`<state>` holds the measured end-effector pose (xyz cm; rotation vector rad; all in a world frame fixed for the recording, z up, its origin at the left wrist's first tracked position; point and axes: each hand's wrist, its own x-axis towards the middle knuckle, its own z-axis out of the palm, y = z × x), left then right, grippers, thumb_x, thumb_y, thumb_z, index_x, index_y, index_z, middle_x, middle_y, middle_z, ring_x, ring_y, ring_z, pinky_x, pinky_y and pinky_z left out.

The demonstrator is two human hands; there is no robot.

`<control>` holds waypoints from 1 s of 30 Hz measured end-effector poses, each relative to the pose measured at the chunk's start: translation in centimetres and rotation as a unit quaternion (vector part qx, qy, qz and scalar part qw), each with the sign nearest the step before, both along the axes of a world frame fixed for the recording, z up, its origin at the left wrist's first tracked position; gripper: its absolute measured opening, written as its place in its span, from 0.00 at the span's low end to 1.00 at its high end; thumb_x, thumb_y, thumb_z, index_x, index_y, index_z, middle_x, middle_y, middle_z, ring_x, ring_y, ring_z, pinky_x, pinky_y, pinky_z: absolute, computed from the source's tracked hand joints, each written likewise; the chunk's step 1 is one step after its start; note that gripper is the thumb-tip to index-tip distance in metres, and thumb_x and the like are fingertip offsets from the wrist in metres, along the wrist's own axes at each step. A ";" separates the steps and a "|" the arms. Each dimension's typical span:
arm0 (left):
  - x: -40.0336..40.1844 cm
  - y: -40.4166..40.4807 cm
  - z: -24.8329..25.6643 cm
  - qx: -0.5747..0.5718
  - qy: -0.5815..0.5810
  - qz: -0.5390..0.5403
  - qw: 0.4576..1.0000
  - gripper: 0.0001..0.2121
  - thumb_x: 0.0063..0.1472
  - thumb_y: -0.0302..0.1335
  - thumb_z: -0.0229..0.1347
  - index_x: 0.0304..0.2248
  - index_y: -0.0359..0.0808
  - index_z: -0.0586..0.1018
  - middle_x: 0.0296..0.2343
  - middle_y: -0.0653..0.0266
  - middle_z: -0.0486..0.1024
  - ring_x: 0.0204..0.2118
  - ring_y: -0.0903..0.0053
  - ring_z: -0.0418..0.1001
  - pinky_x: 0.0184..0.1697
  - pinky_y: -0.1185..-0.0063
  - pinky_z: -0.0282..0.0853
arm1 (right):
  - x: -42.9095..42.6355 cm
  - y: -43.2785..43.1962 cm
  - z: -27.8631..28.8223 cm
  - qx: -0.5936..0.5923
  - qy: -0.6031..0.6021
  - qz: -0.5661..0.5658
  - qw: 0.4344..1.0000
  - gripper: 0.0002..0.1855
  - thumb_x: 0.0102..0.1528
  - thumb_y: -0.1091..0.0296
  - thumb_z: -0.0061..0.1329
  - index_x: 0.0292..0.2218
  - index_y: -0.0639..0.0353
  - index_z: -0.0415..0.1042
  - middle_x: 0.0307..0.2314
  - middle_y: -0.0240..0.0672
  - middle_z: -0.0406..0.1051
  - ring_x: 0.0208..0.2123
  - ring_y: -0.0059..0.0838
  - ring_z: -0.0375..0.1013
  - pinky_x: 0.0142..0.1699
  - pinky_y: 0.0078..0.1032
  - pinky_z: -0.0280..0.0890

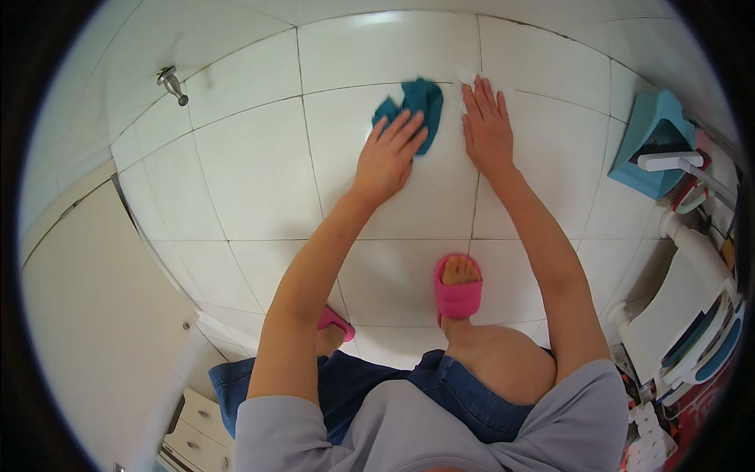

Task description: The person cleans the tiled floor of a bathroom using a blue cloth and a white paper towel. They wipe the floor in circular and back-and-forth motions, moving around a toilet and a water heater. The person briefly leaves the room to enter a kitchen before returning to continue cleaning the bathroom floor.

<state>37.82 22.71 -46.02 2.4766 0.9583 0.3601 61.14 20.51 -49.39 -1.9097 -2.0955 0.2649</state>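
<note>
My left hand (389, 153) lies with spread fingers on the near part of a crumpled teal cloth (426, 109) on the white tiled floor (407, 212). To its right, my right hand (489, 127) is stretched out flat, fingers pointing away from me. A thin white tissue or wipe (468, 74) shows at its fingertips and along its left side. Most of that white piece is hidden beneath the hand, so its full size cannot be seen.
A light-blue dustpan (640, 147) with a white-headed tool (669, 161) stands at right, beside white folded furniture (678, 295). A metal doorstop (172, 85) projects at upper left. A pale door (106, 318) is at left, with a drawer unit (197, 430) below. Pink slippers (459, 298) are on my feet.
</note>
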 end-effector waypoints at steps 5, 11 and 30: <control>-10.0 -1.8 -0.3 0.033 0.053 0.151 0.987 0.28 0.45 0.16 0.52 0.50 0.35 0.72 0.56 0.54 0.63 0.58 0.56 0.60 0.60 0.62 0.55 | 0.8 -0.4 0.5 0.008 0.003 -0.008 1.000 0.27 0.58 0.70 0.41 0.59 0.60 0.56 0.60 0.43 0.52 0.63 0.38 0.49 0.66 0.41 0.43; -7.9 -6.4 -0.7 0.006 0.047 0.240 0.970 0.22 0.47 0.18 0.51 0.45 0.34 0.76 0.53 0.52 0.65 0.57 0.54 0.61 0.59 0.60 0.54 | -4.6 -2.0 0.6 -0.016 0.047 0.041 0.998 0.28 0.57 0.71 0.42 0.58 0.61 0.57 0.60 0.43 0.53 0.63 0.39 0.50 0.66 0.42 0.44; -20.2 -1.4 -3.8 0.128 0.054 0.525 0.840 0.23 0.52 0.21 0.47 0.50 0.31 0.73 0.55 0.43 0.61 0.56 0.52 0.61 0.58 0.65 0.57 | -0.1 2.1 -0.7 0.060 -0.029 -0.084 0.994 0.29 0.58 0.70 0.41 0.60 0.61 0.54 0.59 0.47 0.52 0.64 0.42 0.48 0.66 0.45 0.41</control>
